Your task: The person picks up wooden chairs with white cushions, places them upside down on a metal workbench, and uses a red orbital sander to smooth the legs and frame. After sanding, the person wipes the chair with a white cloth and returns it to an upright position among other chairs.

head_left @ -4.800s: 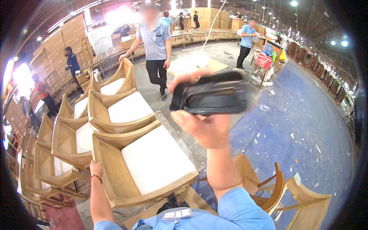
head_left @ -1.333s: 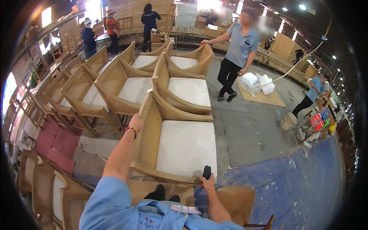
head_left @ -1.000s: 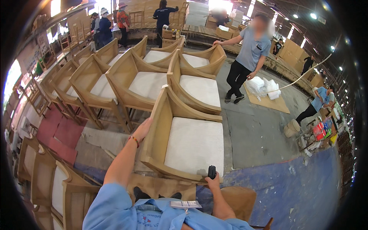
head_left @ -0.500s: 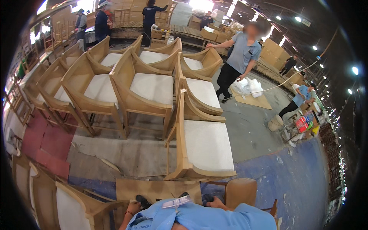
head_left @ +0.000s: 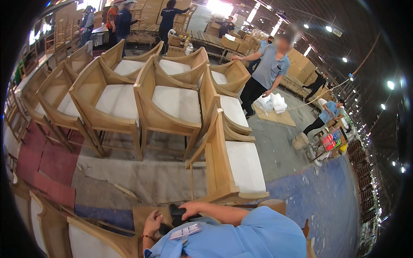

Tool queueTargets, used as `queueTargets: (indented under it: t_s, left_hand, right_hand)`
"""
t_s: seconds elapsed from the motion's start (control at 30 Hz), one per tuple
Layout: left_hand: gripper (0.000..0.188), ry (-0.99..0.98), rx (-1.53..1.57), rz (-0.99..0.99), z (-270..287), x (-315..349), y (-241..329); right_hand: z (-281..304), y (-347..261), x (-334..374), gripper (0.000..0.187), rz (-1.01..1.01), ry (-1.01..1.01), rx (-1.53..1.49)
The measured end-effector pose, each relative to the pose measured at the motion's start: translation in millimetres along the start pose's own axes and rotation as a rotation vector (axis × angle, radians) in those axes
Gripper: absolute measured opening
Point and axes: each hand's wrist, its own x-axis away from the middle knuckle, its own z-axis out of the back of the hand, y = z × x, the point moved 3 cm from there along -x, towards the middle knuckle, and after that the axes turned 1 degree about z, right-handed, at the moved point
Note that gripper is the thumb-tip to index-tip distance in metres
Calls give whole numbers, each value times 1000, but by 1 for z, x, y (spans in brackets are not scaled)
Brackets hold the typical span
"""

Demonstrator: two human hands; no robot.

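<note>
My left hand (head_left: 152, 222) is raised beside the wooden chair (head_left: 97, 230) at the lower left, its fingers loosely bent and apart with nothing visible in them. To its right, my right hand (head_left: 192, 210) reaches across my body, its fingers closed on a black object (head_left: 177, 214) whose kind I cannot make out. Directly ahead stands a light wooden chair (head_left: 221, 182) with a white padded seat (head_left: 246, 165). A brown stool-like seat (head_left: 274, 205) is partly hidden behind my right arm.
Rows of similar wooden chairs (head_left: 167, 112) fill the left and middle. A co-worker (head_left: 269, 64) in a blue shirt rests a hand on a far chair. White wrapping (head_left: 272, 103) lies on cardboard behind. A bucket (head_left: 300, 141) stands at right, beside another worker (head_left: 325, 115).
My right hand has swung left across my body with the black object. The left hand has lifted off the near chair's arm. The whole view has shifted slightly.
</note>
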Motion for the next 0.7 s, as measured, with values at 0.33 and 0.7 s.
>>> queueTargets:
  t_s: [0.33, 0.7]
  left_hand:
    - [48, 525, 354, 263, 90, -12, -43]
    - [56, 300, 126, 67, 114, -162, 111]
  right_hand:
    - [71, -105, -112, 69, 367, -168, 125]
    - [243, -109, -201, 65, 422, -225, 41]
